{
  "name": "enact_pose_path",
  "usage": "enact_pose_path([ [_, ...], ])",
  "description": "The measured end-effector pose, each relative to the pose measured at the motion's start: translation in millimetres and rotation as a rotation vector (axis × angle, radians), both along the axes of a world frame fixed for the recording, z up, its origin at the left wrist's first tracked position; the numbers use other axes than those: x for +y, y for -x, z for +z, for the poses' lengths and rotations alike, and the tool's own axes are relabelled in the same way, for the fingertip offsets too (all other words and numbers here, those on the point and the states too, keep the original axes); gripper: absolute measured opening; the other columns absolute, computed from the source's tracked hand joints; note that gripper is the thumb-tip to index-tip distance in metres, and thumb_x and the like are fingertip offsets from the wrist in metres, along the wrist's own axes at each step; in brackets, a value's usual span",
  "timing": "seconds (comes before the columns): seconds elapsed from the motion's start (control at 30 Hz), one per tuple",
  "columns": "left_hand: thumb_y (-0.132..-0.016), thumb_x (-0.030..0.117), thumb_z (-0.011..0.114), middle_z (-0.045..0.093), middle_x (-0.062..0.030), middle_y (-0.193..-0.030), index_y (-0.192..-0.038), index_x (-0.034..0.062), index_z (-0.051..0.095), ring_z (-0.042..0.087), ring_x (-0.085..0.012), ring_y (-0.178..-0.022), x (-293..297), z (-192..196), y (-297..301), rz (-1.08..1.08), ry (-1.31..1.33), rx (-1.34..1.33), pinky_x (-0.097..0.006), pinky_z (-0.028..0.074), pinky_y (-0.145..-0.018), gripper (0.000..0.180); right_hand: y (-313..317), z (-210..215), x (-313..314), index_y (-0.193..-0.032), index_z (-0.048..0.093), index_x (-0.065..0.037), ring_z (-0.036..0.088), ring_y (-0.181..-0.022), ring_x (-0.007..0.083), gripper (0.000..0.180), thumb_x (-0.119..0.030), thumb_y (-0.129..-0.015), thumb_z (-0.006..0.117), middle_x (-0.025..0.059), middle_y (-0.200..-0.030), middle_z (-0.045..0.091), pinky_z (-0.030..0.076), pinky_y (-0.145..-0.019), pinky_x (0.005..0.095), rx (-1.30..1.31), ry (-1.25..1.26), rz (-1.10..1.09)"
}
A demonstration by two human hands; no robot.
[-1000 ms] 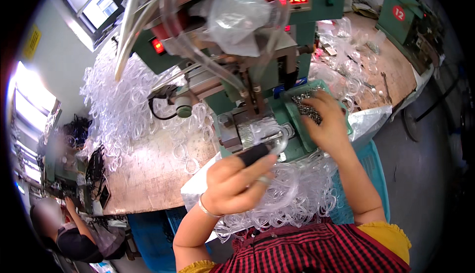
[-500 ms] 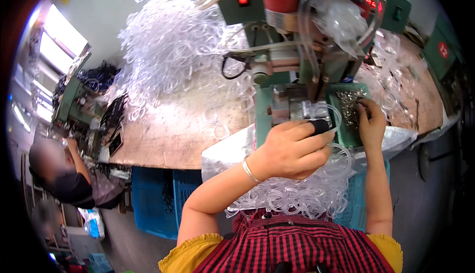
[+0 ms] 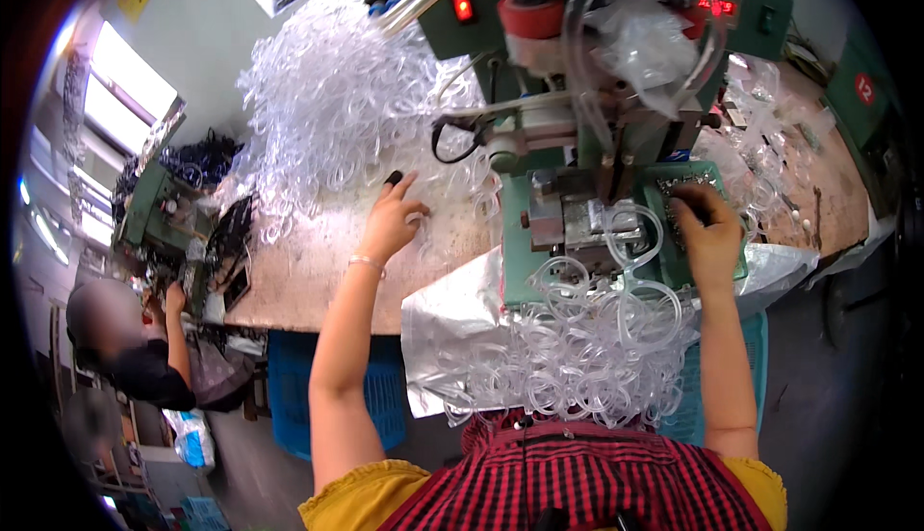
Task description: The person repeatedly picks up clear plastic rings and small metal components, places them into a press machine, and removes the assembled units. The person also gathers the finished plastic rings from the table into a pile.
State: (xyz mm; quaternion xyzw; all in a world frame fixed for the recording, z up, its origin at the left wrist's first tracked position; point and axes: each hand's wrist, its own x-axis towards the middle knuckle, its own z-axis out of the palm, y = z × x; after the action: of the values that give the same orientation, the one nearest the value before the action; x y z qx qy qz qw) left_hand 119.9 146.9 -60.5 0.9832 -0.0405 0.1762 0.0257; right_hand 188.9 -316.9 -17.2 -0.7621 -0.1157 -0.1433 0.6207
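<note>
My left hand (image 3: 390,223) reaches over the wooden tabletop, fingers apart, a black cover on one fingertip. Beyond it lies a large heap of clear plastic tubing loops (image 3: 327,98). My right hand (image 3: 710,237) is at the green tray (image 3: 676,266), its fingers curled down toward a pile of small metal parts (image 3: 671,184); whatever is between the fingertips is hidden. Between my hands stands a green press machine (image 3: 520,242). A clear tubing loop (image 3: 657,233) rests at its metal fixture (image 3: 582,218), below the press head. More loops (image 3: 568,367) are heaped before me.
A silvery sheet (image 3: 433,338) hangs over the table's front edge. Blue crates (image 3: 337,391) stand beneath the table. Clear bags and loose bits (image 3: 770,136) lie on the right side. At the left, another person (image 3: 144,367) works at a green machine (image 3: 149,208).
My left hand has moved left and away from the fixture, out over the tabletop. The loop at the fixture now shows uncovered. My right hand stays at the tray, slightly lower and left.
</note>
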Motion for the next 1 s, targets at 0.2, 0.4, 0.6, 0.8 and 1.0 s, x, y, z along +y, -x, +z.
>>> enact_pose_path([
  [0.2, -0.09, 0.02, 0.064, 0.066, -0.0154, -0.12, -0.101, 0.0036, 0.068, 0.059, -0.0361, -0.11, -12.3, 64.4, -15.2, 0.221, 0.481, -0.25, -0.039, 0.045, -0.095, 0.02, 1.8, -4.1, -9.4, -0.098, 0.07, -0.001, 0.063, -0.086, 0.0118, 0.015, -0.002, -0.083, 0.068, 0.0051, -0.092, 0.07, 0.049, -0.081, 0.025, 0.022, 0.022, -0.001],
  [0.4, -0.091, 0.021, 0.059, 0.071, -0.0133, -0.096, -0.109, -0.0003, 0.066, 0.066, -0.0307, -0.088, 72.0, -93.8, -35.8, 0.13, 0.478, -0.346, -0.04, 0.05, -0.079, 0.028, -0.9, -12.6, -21.0, -0.094, 0.07, 0.0, 0.062, -0.082, 0.0121, 0.012, -0.002, -0.082, 0.069, 0.0044, -0.09, 0.069, 0.048, -0.078, 0.0246, 0.046, 0.127, -0.047],
  [0.6, -0.097, 0.019, 0.06, 0.062, -0.002, -0.081, -0.096, 0.0013, 0.065, 0.055, -0.009, -0.076, -36.5, 9.0, 17.9, 0.181, 0.847, -0.352, -0.024, 0.047, -0.069, 0.019, 37.3, -0.3, -63.5, -0.09, 0.07, 0.001, 0.062, -0.086, 0.0147, 0.014, -0.003, -0.076, 0.072, 0.0068, -0.092, 0.069, 0.047, -0.078, 0.0268, 0.081, -0.037, -0.04],
  [0.8, -0.099, 0.018, 0.06, 0.059, 0.0004, -0.081, -0.091, 0.0023, 0.062, 0.051, -0.006, -0.067, -86.5, 46.0, 7.1, 0.123, 1.162, -0.389, -0.021, 0.044, -0.061, 0.017, 7.9, 71.1, 25.1, -0.1, 0.066, 0.001, 0.065, -0.085, 0.0159, 0.029, -0.005, -0.073, 0.074, 0.008, -0.092, 0.069, 0.05, -0.078, 0.0285, -0.009, 0.018, 0.312],
  [1.0, -0.099, 0.013, 0.057, 0.06, -0.0041, -0.091, -0.108, 0.006, 0.055, 0.061, -0.0126, -0.079, -113.2, -7.5, 39.3, 0.017, 1.594, -0.391, -0.028, 0.053, -0.072, 0.011, 6.2, 47.3, 47.2, -0.115, 0.053, 0.004, 0.06, -0.084, 0.0148, 0.047, 0.002, -0.072, 0.072, 0.0054, -0.087, 0.062, 0.048, -0.077, 0.0274, 0.224, -0.295, 0.371],
])
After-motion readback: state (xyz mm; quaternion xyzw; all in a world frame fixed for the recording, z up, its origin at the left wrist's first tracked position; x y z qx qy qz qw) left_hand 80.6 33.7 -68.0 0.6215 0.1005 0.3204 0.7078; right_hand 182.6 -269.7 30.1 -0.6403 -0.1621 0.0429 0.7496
